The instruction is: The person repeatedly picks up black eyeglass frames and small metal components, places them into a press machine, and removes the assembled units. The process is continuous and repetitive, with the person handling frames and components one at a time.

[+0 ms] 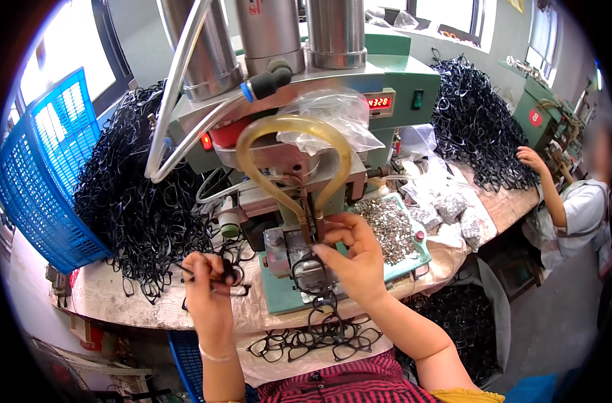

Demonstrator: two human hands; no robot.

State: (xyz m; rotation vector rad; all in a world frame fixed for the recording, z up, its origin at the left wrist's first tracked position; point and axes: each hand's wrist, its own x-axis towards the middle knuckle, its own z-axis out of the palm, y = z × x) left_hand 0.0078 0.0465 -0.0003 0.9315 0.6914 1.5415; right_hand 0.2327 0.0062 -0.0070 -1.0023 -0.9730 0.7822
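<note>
My right hand (354, 258) pinches a black eyeglass frame (311, 274) just under the working head of a green press machine (403, 87). The frame's rims hang over the metal fixture (279, 250); whether it touches the fixture is hard to tell. To the left, my left hand (208, 285) is raised with its fingers closed round another black eyeglass frame (229, 271), partly hidden by the fingers. Several more black frames (346, 342) lie on the cloth at the table's front edge. A yellowish looped tube (294, 123) arches above the fixture.
Large heaps of black frames rise at left (145, 221) and far right (477, 127). A blue basket (37, 181) leans at left. Right of the fixture stands a tray (423, 252) of small metal parts. Another person (575, 208) stands at right. A sack (497, 302) of frames sits below.
</note>
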